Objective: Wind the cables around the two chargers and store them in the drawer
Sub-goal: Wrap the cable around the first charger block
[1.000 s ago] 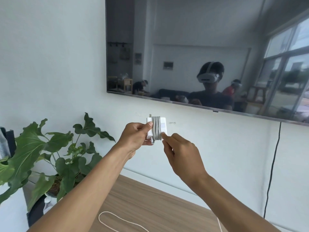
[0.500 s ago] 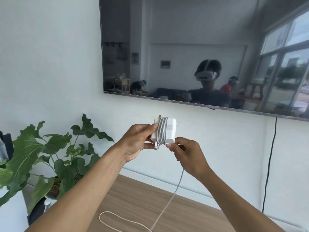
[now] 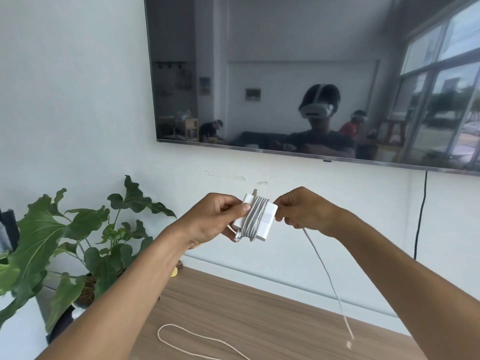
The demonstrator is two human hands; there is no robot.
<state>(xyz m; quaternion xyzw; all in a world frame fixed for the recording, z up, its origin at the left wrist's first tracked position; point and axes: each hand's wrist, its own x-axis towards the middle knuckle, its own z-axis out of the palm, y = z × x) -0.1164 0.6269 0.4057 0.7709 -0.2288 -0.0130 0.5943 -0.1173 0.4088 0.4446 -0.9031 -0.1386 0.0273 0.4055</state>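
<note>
The fingers (image 3: pixel 244 207) of the left hand (image 3: pixel 213 222) are curled round a white charger (image 3: pixel 270 211), thumb pressed on its front face and the others behind it. The charger is held up in the air in front of the wall (image 3: pixel 78 100), tilted, with its plug prongs pointing up. A grey-white cable (image 3: pixel 254 222) is wound in several tight turns round its middle. Just beside the charger's right edge, the right hand (image 3: pixel 304 211) pinches the same cable between curled fingers. From that hand the unwound length hangs down in a slack curve, its end dangling just over the wooden table (image 3: pixel 233 302) below. A second cable (image 3: pixel 181 329) lies in a loose loop on that table. To the left stands a leafy green plant (image 3: pixel 78 229). Above the hands a dark television (image 3: pixel 259 61) hangs on the wall, with a black cord (image 3: pixel 420 216) running down from its right side.
</note>
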